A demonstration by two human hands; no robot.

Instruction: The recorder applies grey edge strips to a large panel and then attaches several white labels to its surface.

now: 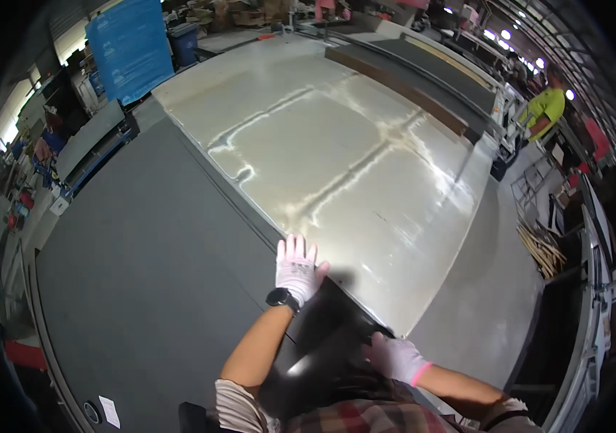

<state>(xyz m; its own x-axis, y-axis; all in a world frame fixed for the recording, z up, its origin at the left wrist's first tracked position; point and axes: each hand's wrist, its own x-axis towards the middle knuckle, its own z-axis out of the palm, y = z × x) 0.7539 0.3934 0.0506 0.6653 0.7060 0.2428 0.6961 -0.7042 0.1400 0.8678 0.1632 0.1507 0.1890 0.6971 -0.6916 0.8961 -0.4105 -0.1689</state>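
My left hand point(297, 270), in a pale pink-white glove with a dark watch at the wrist, lies flat with fingers stretched forward. It rests where a glossy black sheet point(324, 317) meets the near-left edge of a large silvery metal plate point(337, 137). My right hand point(397, 359), in a matching glove with a pink cuff, is curled at the right end of the black sheet, beside the plate's near corner. Its fingertips are partly hidden there. A broad matte dark grey sheet point(142, 238) spreads to the left, alongside the plate. Pale and dark streaks mark the plate's surface.
A brown-edged dark slab point(395, 86) lies across the plate's far end. At the far left stand a blue-wrapped panel point(129, 50) and a blue bin point(184, 45). Someone in a yellow-green shirt point(545, 108) is at the far right, above a bundle of wooden sticks point(540, 249).
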